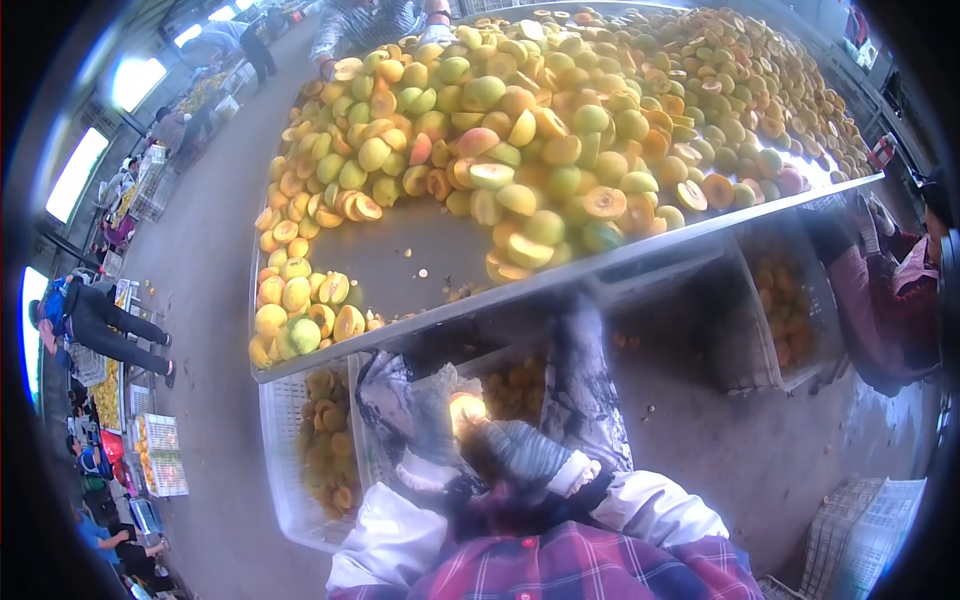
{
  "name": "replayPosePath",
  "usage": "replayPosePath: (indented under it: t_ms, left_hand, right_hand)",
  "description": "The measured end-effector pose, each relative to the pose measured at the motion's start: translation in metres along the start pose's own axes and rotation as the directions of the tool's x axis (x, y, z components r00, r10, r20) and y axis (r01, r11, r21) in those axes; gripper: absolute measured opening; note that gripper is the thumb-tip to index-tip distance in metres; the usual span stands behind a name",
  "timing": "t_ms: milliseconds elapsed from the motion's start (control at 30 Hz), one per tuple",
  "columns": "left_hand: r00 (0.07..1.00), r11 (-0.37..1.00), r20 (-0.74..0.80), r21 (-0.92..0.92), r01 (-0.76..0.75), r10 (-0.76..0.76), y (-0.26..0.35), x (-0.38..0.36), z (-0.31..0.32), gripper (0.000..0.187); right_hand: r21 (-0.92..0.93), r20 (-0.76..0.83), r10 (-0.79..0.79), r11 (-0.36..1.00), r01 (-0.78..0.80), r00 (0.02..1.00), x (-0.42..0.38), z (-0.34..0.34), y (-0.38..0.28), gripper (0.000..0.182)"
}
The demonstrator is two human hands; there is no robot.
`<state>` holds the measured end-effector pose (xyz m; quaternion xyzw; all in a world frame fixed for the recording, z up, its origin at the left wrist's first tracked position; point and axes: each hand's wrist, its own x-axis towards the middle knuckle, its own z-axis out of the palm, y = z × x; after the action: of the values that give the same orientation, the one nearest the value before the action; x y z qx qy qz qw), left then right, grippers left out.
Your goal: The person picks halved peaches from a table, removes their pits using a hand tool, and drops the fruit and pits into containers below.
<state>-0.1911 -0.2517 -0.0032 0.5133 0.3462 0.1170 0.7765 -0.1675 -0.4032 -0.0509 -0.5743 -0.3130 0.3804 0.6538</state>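
My left hand (pixel 440 395), in a pale glove, is low between my knees under the table's near edge. Its fingers are closed round a yellow-orange peach (pixel 467 408). My right hand (pixel 518 452), in a grey striped glove, is bent in against the same peach from the right. Its fingers are curled and blurred, and whatever they grip is hidden. Above my hands, a metal-rimmed table (pixel 420 245) carries a large heap of halved and whole peaches (pixel 500 110), yellow, green and orange.
Under the table stand a white crate (pixel 285 465) of peaches at left and another crate (pixel 760 310) at right. A person (pixel 890 270) sits at right; another (pixel 370 30) works across the table. Stacked crates (pixel 865 530) stand lower right. People and crates line the left wall.
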Motion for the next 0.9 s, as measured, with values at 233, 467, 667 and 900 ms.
replayPosePath:
  t_ms: [233,467,667,900]
  left_hand:
    - [0.999,0.996,-0.044,0.081,0.027,-0.023,0.03,-0.005,0.023,0.05]
    - [0.918,0.885,-0.075,0.309,-0.35,0.389,0.061,-0.065,0.047,0.039]
    - [0.896,0.957,-0.383,0.261,-0.126,0.223,0.008,-0.032,0.016,0.031]
    - [0.917,0.966,-0.317,-0.007,-0.259,0.243,0.057,-0.09,0.07,0.038]
  right_hand:
    - [0.644,0.094,0.516,0.621,-0.447,0.851,0.01,0.014,-0.079,0.037]
    - [0.11,-0.094,-0.101,0.988,0.112,0.99,0.002,0.026,-0.007,0.023]
    - [0.053,-0.013,0.231,0.972,-0.23,0.973,-0.01,0.021,-0.017,0.017]
    - [-0.722,0.079,-0.257,0.651,0.234,0.963,-0.005,0.022,-0.015,0.026]
